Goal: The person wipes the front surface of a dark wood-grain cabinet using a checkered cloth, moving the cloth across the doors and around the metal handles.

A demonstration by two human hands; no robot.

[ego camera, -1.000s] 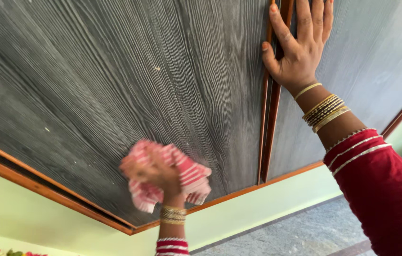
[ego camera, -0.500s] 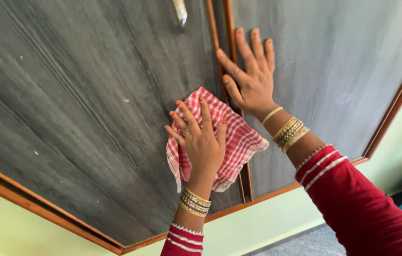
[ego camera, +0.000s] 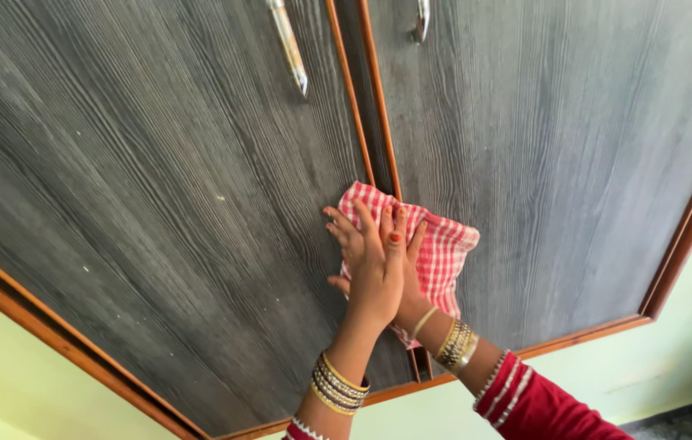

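A red-and-white checked cloth (ego camera: 448, 253) lies flat against the seam between two dark grey wood-grain cupboard doors, the left door (ego camera: 158, 179) and the right door (ego camera: 558, 179). My left hand (ego camera: 372, 265) presses on the cloth with its fingers spread and pointing up. My right hand (ego camera: 414, 305) lies mostly hidden under the left, also pressed to the cloth. Both wrists wear gold bangles, and the right arm has a red sleeve.
Two metal handles hang near the top, one handle (ego camera: 289, 49) on the left door and another handle (ego camera: 421, 20) on the right. A brown wooden frame (ego camera: 688, 236) borders the doors. Pale green wall (ego camera: 672, 367) lies below and to the right.
The cloth went from bunched at the left door's lower part to spread on the centre seam. My right hand slid off the right door and down under my left hand.
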